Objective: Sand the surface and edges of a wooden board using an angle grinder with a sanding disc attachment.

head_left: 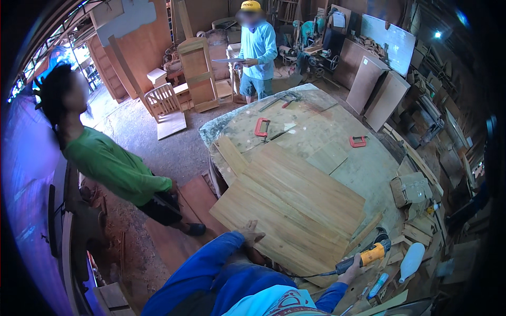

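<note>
A wide wooden panel [263, 216] lies at the near side of the worktable, with another wooden panel [311, 184] of similar grain just beyond it. On the near left edge of the closer panel rests my left hand [250, 233], its fingers spread and holding nothing. My right hand [348, 269] is wrapped around the dark rear body of a yellow and black angle grinder [374, 254], to the right of the panels. The grinder's head points away from me to the right, and a dark cord trails from its rear toward my body.
Red clamps [262, 128] lie farther back on the worktable [369, 163]. A white bottle [412, 262], a light-blue can [377, 286] and a cardboard box [410, 189] sit at the right. One person in green [105, 163] stands at left; another [258, 50] stands behind the table.
</note>
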Tool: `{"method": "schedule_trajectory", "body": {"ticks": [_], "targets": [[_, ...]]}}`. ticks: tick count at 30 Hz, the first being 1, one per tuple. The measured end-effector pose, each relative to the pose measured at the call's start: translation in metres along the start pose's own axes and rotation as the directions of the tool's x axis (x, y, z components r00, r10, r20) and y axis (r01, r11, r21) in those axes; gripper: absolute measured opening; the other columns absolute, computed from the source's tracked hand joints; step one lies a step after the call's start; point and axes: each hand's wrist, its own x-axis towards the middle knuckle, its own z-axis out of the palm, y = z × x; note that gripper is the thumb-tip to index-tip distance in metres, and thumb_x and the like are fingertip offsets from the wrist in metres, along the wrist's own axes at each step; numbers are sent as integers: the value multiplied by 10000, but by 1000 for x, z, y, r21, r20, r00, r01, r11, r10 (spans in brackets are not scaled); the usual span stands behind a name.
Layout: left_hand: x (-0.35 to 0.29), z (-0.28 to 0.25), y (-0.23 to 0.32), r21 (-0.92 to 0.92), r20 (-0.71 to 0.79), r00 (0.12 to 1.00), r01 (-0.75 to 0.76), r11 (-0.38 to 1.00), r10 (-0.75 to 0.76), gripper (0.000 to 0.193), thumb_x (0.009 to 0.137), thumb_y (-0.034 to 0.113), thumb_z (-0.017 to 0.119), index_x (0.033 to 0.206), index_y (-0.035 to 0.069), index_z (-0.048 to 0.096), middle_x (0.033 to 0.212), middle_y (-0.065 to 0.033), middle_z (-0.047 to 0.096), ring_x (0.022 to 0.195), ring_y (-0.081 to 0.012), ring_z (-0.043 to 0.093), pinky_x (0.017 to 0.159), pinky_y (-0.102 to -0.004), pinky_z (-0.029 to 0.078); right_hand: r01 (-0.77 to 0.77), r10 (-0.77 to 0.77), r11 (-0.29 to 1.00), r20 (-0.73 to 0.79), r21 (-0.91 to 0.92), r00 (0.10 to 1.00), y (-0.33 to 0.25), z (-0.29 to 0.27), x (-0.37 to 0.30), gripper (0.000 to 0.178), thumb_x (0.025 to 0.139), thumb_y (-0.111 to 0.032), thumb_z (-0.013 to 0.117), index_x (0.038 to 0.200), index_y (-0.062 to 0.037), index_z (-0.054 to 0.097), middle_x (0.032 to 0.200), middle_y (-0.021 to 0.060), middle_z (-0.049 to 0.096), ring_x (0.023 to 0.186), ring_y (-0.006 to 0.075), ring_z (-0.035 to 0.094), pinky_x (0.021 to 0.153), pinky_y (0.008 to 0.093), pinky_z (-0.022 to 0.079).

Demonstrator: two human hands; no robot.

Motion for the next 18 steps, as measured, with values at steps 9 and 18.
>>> {"method": "schedule_trajectory", "body": {"ticks": [9, 18], "targets": [[-2, -2, 0, -54, 61, 995, 80, 995, -77, 464, 1021, 448, 425, 1484, 418, 451, 1647, -274, 52, 1509, -505, 77, 1191, -588, 212, -46, 48, 997, 29, -64, 998, -16, 15, -19, 288, 864, -257, 761, 981, -76, 570, 720, 48, 604, 575, 195, 621, 486, 323, 502], [-3, -13, 7, 18, 131, 988, 85, 996, -87, 490, 1006, 464, 450, 1495, 426, 433, 1652, -262, 46, 1513, -501, 46, 1190, -594, 206, -90, 92, 995, 53, -30, 994, -8, 10, -14, 290, 866, -243, 753, 995, -55, 575, 751, 49, 618, 579, 205, 627, 493, 330, 519]]}}
